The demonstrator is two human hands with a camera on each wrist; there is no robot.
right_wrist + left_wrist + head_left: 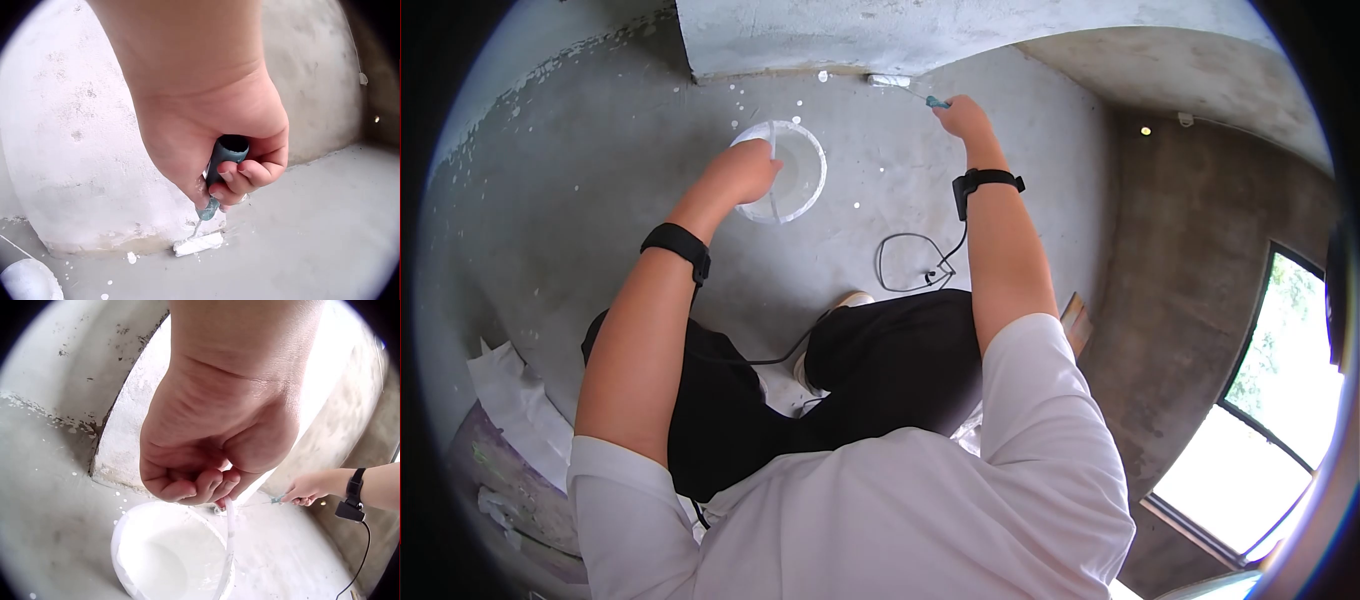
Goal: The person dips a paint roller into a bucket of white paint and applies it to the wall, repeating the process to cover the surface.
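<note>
My right hand (219,131) grips the dark green handle (226,159) of a paint roller. Its white roller head (199,244) lies at the foot of the white-painted wall (94,137), where wall and floor meet. With curled fingers, my left hand (215,444) holds the thin white handle (230,544) of a bucket (128,575). Whitish paint (165,565) shows inside that bucket. In the head view the bucket (818,185) sits left of the roller (890,80), below the wall's edge.
White paint drips (800,103) dot the grey floor (870,145). A black cable (880,262) loops on the floor before my feet. At the right stands a bare brown wall (1180,280) with a window (1250,430). White sheeting (520,410) lies at the left.
</note>
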